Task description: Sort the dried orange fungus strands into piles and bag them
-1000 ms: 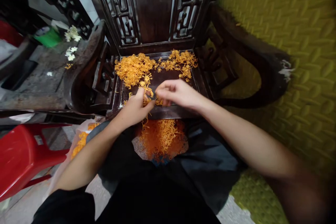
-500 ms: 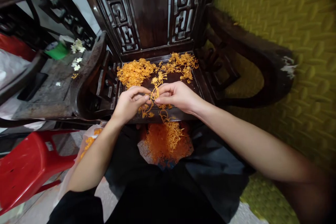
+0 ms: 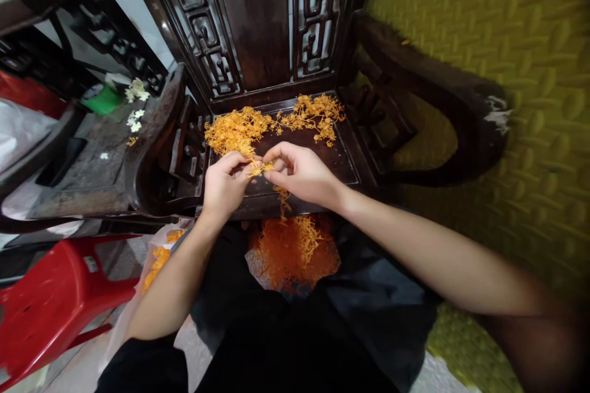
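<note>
over the dark wooden chair (image 3: 295, 153) seat, left hand (image 3: 225, 181) and right hand (image 3: 302, 173) pinch one orange tangle (image 3: 260, 167) between closed fingertips, likely to tease it apart; loose strands (image 3: 237, 129) lie behind, a bag (image 3: 292, 252) below.

Dark carved wooden chair (image 3: 258, 43) with a glossy lacquered seat; dry, stringy orange strands (image 3: 237, 129); smooth shiny red plastic stool (image 3: 46, 301); embossed yellow-green mat (image 3: 507, 43).

A red plastic stool (image 3: 46, 301) stands left, beside white flowers (image 3: 133, 120), a green container (image 3: 104, 99) and yellow matting (image 3: 507, 43).
</note>
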A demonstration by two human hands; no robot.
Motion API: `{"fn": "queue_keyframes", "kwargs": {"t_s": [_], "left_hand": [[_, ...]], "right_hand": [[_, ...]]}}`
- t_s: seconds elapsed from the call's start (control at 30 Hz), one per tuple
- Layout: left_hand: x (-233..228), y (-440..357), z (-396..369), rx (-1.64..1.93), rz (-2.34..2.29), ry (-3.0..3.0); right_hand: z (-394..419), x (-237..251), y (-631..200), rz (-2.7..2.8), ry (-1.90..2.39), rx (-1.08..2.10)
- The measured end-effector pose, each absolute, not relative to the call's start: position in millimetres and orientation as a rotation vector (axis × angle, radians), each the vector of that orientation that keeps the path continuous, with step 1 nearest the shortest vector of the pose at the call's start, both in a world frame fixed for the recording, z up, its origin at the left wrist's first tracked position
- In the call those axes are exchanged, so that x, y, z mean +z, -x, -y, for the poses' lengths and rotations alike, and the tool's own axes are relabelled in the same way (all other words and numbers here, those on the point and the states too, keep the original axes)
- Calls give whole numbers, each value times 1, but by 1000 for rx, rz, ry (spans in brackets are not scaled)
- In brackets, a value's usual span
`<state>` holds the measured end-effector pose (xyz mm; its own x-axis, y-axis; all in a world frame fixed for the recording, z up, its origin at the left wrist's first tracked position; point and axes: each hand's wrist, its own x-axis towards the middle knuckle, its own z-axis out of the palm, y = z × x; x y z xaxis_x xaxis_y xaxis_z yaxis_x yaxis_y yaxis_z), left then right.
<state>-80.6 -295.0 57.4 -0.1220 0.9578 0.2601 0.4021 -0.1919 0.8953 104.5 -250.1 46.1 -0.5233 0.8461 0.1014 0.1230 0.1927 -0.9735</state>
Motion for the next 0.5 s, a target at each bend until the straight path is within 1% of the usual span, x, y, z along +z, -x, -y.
{"fn": "queue_keyframes", "kwargs": {"t_s": [0.07,0.2,0.27,0.37,0.5], "left_hand": [[59,80,295,1321,-1492,-1478],[63,81,297,1317,-1426,-1397],[65,82,299,1276,-1402,-1398],[68,82,301,1226,-1430,-1388],[70,77,304,1207,-1544,-1378]], "right_hand": [[250,50,-106,1813,919,1283],[249,56,-111,1873,787,1070],[249,58,-114,1897,719,1091],[249,60,-116,1874,685,1204],[249,60,-113,1851,759,1165]]}}
